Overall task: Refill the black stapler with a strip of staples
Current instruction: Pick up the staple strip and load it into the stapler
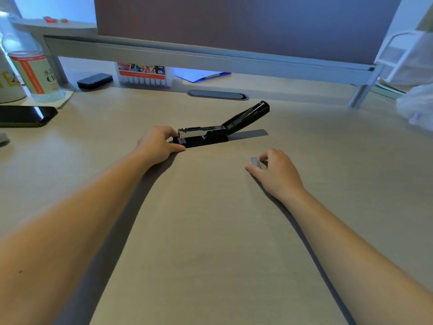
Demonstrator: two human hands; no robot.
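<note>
The black stapler (210, 133) lies on the desk (210, 231) with its lid swung up and back to the right, so the metal staple channel is exposed. My left hand (157, 144) grips the stapler's front end, thumb and fingers around its nose. To the right and nearer to me, a short grey strip of staples (255, 161) lies on the desk. My right hand (274, 172) is curled over it, with fingertips touching the strip. Part of the strip is hidden under the fingers.
A black phone (25, 114), a bottle (32, 73) and a black eraser block (95, 80) are at the far left. A marker box (143, 73) and blue clipboard (201, 75) lie under the monitor shelf (210, 57). White plastic (417, 106) sits far right.
</note>
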